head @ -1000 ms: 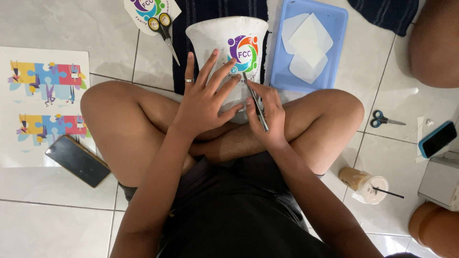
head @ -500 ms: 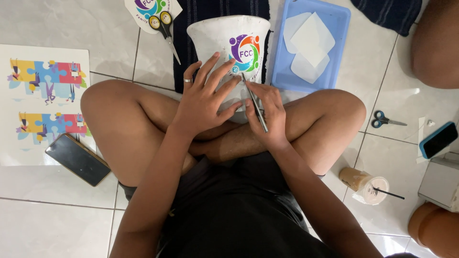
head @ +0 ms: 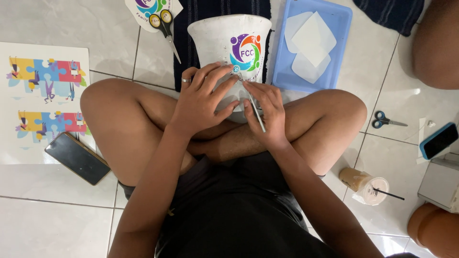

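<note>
Head view, looking down on a person seated cross-legged on a tiled floor. White bucket, with a round multicoloured sticker on its wall, lies tilted between the knees, its lower end against the crossed legs. Left hand, ring on one finger, is spread flat over the bucket wall, fingertips just below the sticker. Right hand pinches a thin grey blade tool, which points up toward the sticker's lower edge. Behind the bucket lies dark striped cloth. Just right of it, a blue tray holds white sheets. Yellow-handled scissors rest on a printed cut-out at upper left. Further left lie a puzzle-print sheet and a dark phone. At right: small blue scissors, a blue-cased phone, and an iced drink cup with a straw.
</note>
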